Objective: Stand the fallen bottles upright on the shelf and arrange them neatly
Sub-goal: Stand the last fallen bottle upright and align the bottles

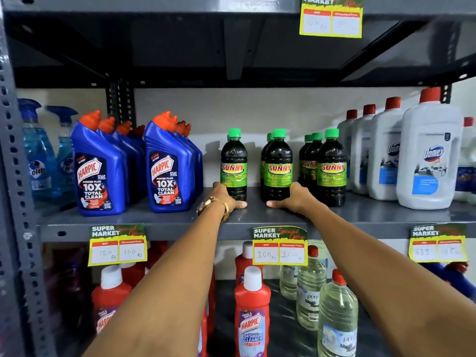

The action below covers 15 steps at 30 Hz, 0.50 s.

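Several dark Sunny bottles with green caps stand upright on the grey middle shelf (257,217). My left hand (226,199) wraps the base of the leftmost Sunny bottle (234,161), thumb flat on the shelf. My right hand (293,198) grips the base of the middle front Sunny bottle (278,163), which has another bottle behind it. To the right stands a third row of Sunny bottles (331,166), untouched. No bottle on this shelf lies on its side.
Blue Harpic bottles (167,166) stand left of the Sunny bottles, blue spray bottles (38,155) beyond. White Domex bottles (427,155) fill the right. Price tags (280,246) hang on the shelf edge. Red Harpic (251,313) and clear bottles (337,313) stand below.
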Tool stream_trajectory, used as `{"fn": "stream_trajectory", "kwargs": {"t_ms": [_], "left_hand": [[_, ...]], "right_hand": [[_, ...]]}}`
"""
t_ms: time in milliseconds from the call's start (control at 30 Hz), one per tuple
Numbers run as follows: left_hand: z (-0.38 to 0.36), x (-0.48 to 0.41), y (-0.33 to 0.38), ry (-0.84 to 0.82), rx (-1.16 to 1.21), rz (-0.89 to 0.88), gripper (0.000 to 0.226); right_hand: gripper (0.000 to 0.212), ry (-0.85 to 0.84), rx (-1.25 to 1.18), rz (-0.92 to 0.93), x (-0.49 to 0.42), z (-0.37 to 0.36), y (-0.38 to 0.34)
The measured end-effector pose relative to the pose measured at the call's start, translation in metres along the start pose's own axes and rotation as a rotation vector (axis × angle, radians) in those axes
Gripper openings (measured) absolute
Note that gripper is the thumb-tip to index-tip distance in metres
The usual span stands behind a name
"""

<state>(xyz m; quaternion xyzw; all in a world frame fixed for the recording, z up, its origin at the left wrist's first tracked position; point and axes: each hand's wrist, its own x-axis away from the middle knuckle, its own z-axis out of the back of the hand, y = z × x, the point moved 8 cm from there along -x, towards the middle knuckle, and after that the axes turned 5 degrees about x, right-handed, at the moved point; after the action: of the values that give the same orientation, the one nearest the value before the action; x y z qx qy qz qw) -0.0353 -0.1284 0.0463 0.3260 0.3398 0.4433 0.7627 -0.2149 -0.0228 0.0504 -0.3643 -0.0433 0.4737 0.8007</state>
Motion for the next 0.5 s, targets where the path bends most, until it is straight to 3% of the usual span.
{"fn": "stream_trajectory", "kwargs": {"t_ms": [500], "left_hand": [[0.0085,0.0055,-0.0005,0.074,-0.077,-0.005,0.089]], "right_hand": [[0.082,0.010,-0.034,-0.024,-0.0008,-0.0009,0.0027]]}}
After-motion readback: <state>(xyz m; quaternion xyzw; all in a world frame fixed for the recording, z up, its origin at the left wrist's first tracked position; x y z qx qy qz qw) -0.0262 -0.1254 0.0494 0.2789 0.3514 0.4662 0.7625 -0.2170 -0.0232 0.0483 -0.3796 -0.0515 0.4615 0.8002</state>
